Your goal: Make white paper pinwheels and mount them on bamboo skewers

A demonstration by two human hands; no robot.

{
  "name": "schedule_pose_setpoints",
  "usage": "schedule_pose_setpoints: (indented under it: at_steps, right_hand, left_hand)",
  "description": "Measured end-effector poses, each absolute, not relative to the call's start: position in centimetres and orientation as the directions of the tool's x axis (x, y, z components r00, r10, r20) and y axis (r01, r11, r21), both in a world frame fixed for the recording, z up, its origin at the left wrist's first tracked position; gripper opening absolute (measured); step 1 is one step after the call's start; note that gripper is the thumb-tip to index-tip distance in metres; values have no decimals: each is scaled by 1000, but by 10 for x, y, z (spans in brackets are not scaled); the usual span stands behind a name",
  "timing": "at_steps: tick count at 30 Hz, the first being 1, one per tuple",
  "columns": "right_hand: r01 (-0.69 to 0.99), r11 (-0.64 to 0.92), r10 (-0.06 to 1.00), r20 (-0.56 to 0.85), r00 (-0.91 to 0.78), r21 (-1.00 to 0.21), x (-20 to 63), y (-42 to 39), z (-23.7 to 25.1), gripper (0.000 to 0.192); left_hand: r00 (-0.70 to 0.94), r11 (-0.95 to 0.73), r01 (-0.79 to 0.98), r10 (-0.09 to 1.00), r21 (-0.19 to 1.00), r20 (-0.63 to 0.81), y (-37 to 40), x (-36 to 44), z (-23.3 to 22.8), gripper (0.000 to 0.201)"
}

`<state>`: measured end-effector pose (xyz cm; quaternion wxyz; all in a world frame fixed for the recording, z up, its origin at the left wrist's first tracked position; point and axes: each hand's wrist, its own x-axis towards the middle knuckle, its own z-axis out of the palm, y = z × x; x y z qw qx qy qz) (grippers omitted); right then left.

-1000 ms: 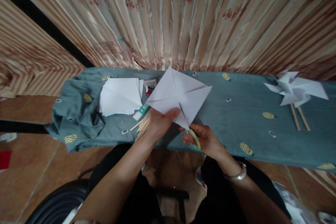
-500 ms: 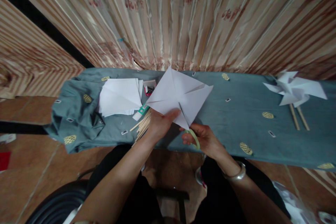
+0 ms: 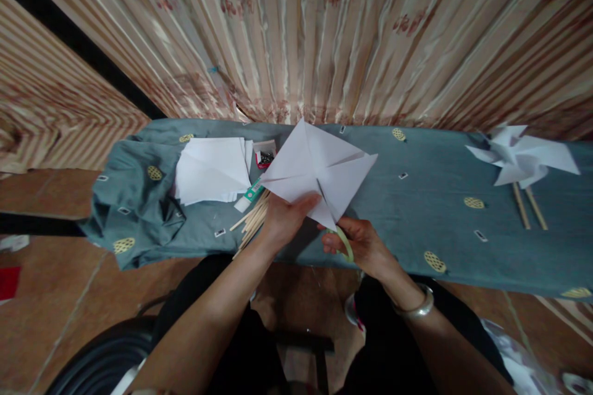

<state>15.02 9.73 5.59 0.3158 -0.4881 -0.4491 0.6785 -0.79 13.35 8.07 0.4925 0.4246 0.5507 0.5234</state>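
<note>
1. White paper square [image 3: 301, 151]: held up over the surface [image 3: 407, 210], left of its visible middle, between far and near edges. Slits run from its corners toward the center; the one at the near corner shows dark.
2. Left hand [image 3: 290, 216]: clamped on the square, thumb on top, fingers underneath.
3. Right hand [image 3: 359, 244]: at the square's near corner, above the surface's near edge, fingers closed round the pale green scissors handle [image 3: 346, 245]. Blades hidden; can't tell whether they're apart or together. Silver bangle [image 3: 419, 303] on that wrist.
4. White paper stack [image 3: 213, 166]: toward the surface's left end, nearer the far edge, sheets slightly fanned.
5. Red-and-white open box [image 3: 264, 147] with small dark metal bits inside: just right of the stack, near the far edge.
6. Green-and-white carton [image 3: 250, 195]: between stack and sticks. Carries print and a barcode-like patch, too small to read.
7. Loose wooden sticks [image 3: 252, 222]: bundled toward the near edge, partly under the left forearm.
8. Paper pinwheels [image 3: 521, 154] on two wooden sticks: overlapping, well right, heads by the far edge.
9. Surface cloth: gray-green, yellow pineapple-like motifs plus small black-and-white rectangles, marks illegible.
</note>
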Motion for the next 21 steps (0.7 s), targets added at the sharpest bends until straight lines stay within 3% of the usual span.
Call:
schedule_pose_setpoints:
  at_steps: [21]
  right_hand:
    - [24,-399,872,-387,-299,-917,149,99,58,40]
  left_hand:
    - [-157,98,-40,982,994,-103,134,-10,77,34]
